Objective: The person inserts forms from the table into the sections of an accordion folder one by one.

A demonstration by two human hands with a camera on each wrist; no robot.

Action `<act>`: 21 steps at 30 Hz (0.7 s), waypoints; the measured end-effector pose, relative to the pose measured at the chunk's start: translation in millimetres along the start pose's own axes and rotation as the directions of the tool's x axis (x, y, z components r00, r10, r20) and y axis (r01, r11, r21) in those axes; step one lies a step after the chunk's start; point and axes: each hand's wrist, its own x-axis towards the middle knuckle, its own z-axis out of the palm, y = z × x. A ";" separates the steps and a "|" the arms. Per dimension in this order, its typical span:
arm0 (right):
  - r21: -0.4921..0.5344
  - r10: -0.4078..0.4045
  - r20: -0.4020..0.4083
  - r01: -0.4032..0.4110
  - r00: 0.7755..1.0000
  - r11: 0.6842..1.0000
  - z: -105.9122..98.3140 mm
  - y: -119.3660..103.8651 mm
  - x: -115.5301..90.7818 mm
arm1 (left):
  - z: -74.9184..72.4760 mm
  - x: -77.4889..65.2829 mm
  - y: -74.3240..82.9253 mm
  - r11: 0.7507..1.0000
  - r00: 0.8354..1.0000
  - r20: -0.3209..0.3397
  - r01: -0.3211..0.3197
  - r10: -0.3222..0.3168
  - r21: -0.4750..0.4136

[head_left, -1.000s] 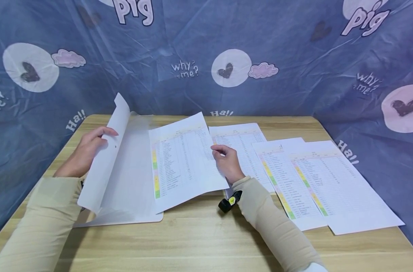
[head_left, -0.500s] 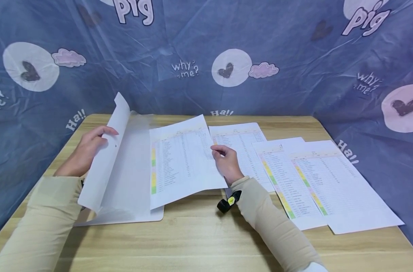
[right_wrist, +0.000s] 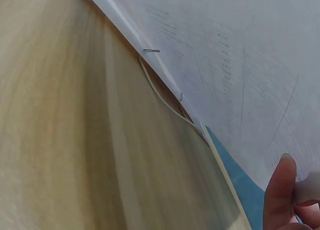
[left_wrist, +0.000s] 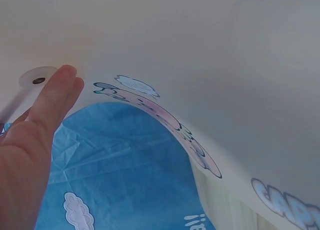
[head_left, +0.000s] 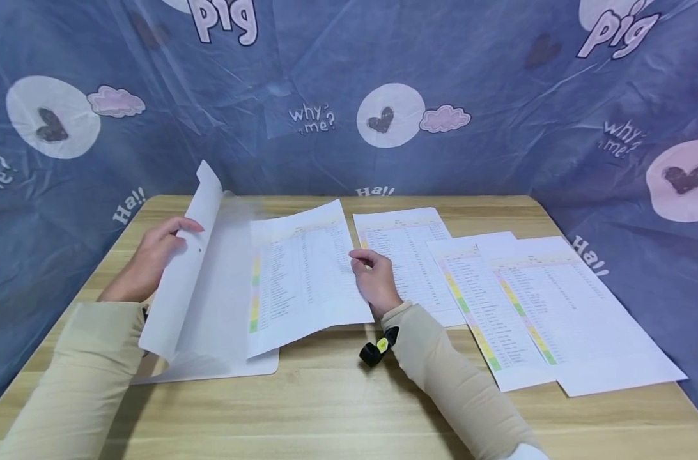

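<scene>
My left hand (head_left: 147, 255) grips the raised flap of a white document folder (head_left: 211, 306), bending it up and to the left. In the left wrist view, cartoon prints (left_wrist: 150, 107) and a round snap button (left_wrist: 38, 80) show on the flap. My right hand (head_left: 376, 278) pinches the right edge of a printed sheet (head_left: 303, 275) with a coloured strip down its left side. That sheet is tilted, its left part over the folder's right half; whether it is inside the folder I cannot tell. The right wrist view shows the sheet (right_wrist: 215, 69) from close by, with my thumb (right_wrist: 280, 190) at its edge.
Behind my right hand lies another printed sheet (head_left: 409, 255). Two more overlapping printed sheets, one left (head_left: 481, 306) and one right (head_left: 585, 319), lie at the table's right. A blue patterned cloth (head_left: 326, 64) hangs behind the wooden table (head_left: 326, 415).
My right hand has moved slightly left with the printed sheet, whose top edge now sits a little lower. The left hand still holds the flap, having barely moved.
</scene>
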 end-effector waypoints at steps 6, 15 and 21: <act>0.032 0.027 -0.020 -0.026 0.999 0.999 6.1 -0.2 -3.1 | 0.6 -1.7 1.3 0.999 1.000 -0.006 -0.020 0.020 0.026; 0.052 0.025 -0.027 -0.024 0.999 0.998 13.3 2.8 -5.6 | 0.0 -1.8 3.4 1.000 1.000 -0.003 0.001 -0.001 0.023; 0.064 0.029 -0.025 -0.027 0.999 0.998 17.2 3.1 -7.7 | -1.0 -0.7 2.6 1.000 1.000 0.012 0.016 -0.016 0.008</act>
